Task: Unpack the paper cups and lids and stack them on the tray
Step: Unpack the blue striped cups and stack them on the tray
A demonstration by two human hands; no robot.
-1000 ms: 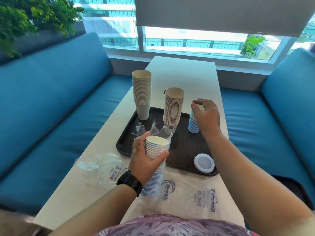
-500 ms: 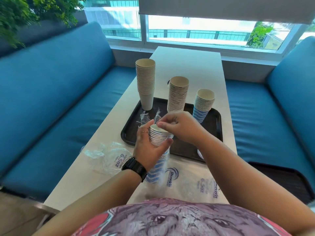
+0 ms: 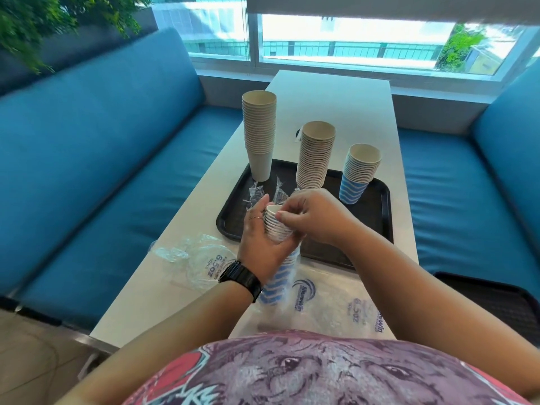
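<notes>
White table (image 3: pixel 336 92); upright cup stack (image 3: pixel 277 226), mouth up.

White table (image 3: pixel 333 95) bears black tray (image 3: pixel 380 217), plastic wrappers (image 3: pixel 198 258).

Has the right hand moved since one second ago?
Yes. It left the short blue cup stack on the tray and came toward the person, to the cup sleeve.

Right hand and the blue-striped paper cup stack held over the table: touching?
Touching. The head view shows the right hand with fingertips curled onto the top rims of the blue-striped paper cup stack.
</notes>
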